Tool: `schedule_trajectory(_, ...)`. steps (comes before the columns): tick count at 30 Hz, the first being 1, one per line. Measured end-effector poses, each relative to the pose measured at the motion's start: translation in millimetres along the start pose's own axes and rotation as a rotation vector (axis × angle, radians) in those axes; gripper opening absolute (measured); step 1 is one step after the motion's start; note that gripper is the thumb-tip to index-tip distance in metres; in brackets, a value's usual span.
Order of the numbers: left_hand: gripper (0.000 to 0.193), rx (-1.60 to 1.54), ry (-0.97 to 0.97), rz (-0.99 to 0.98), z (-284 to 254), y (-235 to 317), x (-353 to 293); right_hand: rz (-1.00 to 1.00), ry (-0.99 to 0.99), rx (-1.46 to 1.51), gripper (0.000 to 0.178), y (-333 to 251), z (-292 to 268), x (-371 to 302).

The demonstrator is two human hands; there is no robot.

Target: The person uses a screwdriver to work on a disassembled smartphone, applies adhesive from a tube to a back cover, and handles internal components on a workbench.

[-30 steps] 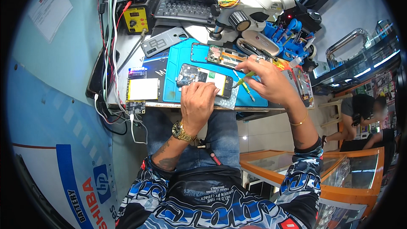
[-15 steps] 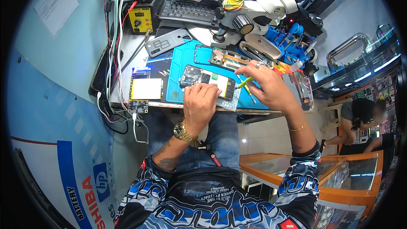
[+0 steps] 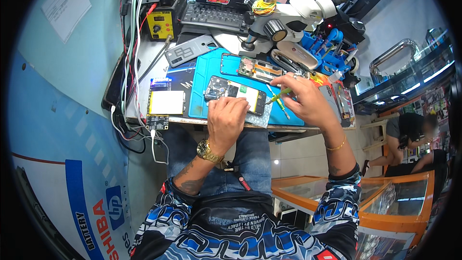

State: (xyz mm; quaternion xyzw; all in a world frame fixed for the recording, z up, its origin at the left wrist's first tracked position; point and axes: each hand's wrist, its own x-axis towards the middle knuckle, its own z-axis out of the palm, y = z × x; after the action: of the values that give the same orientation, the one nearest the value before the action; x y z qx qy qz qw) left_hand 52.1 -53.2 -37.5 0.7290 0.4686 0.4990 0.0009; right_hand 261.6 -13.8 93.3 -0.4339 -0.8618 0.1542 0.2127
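An opened phone (image 3: 260, 103) with its inner parts showing lies on a blue work mat (image 3: 199, 79). Closed fingers of my left hand (image 3: 225, 119) grip its near edge. My right hand (image 3: 308, 101) pinches a slim green screwdriver (image 3: 285, 91), its thin tip pointing down at the phone's right end. Whether the tip touches the phone is too small to tell. Beside that end, a second green-handled tool (image 3: 282, 106) rests on the mat. Clear bubble wrap (image 3: 260, 120) shows under the phone's near side.
Farther back lie a disassembled phone (image 3: 260, 70) and a grey back cover (image 3: 190, 52). A microscope (image 3: 276, 29) stands behind, near a keyboard (image 3: 211, 17). At left sit a white battery pack (image 3: 166, 102) and a yellow-fronted station (image 3: 160, 25) with cables. A blue tool rack (image 3: 332, 60) stands at right.
My right hand and the screwdriver have shifted slightly right, and the screwdriver leans over more. My left hand keeps its grip on the phone.
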Motion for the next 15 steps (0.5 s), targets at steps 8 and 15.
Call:
schedule_trajectory(8, 0.012, -0.007, 0.014, 0.002, 2.2, -0.8, -0.5, -0.119, 0.108, -0.072, 0.014, 0.0, 8.3, 1.3)
schedule_trajectory(15, 0.015, -0.004, 0.006, 0.010, 0.1, -0.9, -0.9, -0.102, 0.067, -0.109, 0.015, 1.0, 8.4, 1.3)
